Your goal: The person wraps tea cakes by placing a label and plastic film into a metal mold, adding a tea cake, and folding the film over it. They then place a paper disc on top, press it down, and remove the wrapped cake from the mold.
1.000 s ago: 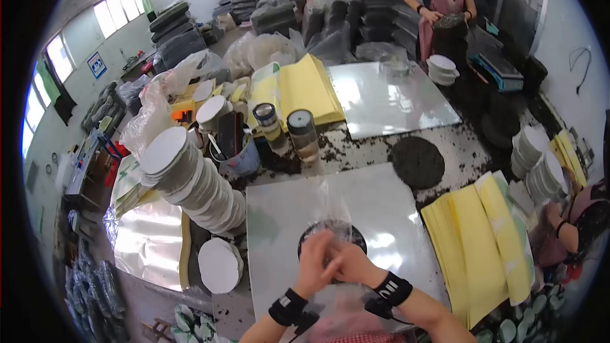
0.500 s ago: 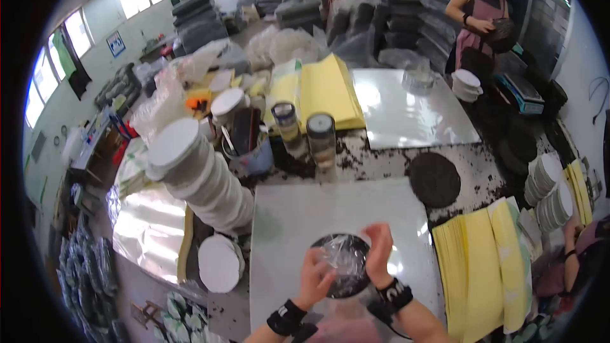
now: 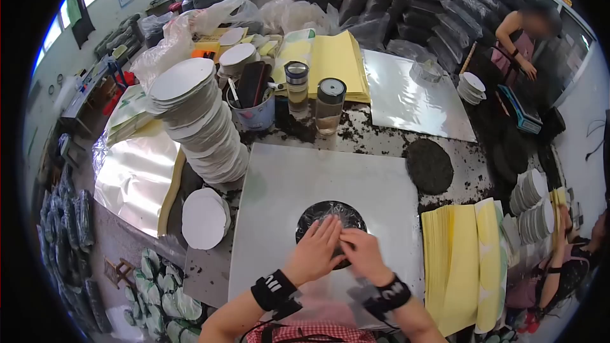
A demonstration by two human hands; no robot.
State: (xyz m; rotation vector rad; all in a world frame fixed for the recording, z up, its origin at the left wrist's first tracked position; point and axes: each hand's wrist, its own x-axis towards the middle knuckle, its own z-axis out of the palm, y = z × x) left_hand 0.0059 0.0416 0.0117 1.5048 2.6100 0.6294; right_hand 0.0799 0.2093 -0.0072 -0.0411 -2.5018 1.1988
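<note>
A round dark disc [image 3: 309, 218] with shiny clear plastic film [image 3: 343, 208] over it lies on the white board [image 3: 273, 184] in front of me. My left hand [image 3: 314, 248] rests flat on the disc's near left part, fingers stretched out and close together. Against its fingertips is my right hand [image 3: 365, 253], with its fingers curled in over the disc's right side. Whatever the right fingers pinch is hidden beneath them. Both wrists wear black bands.
Left of the board rise a tall stack of white paper rounds [image 3: 206, 121] and a lower pile [image 3: 204, 219]. Yellow sheets [image 3: 454, 260] lie at right, a bare dark disc [image 3: 429, 166] behind them. Two glass jars [image 3: 329, 111] stand behind the board. Co-workers are at right.
Both hands have come together over the disc; the left has flattened onto it and the raised right hand has come down. The view has tilted downward. The co-worker at the back has bent forward.
</note>
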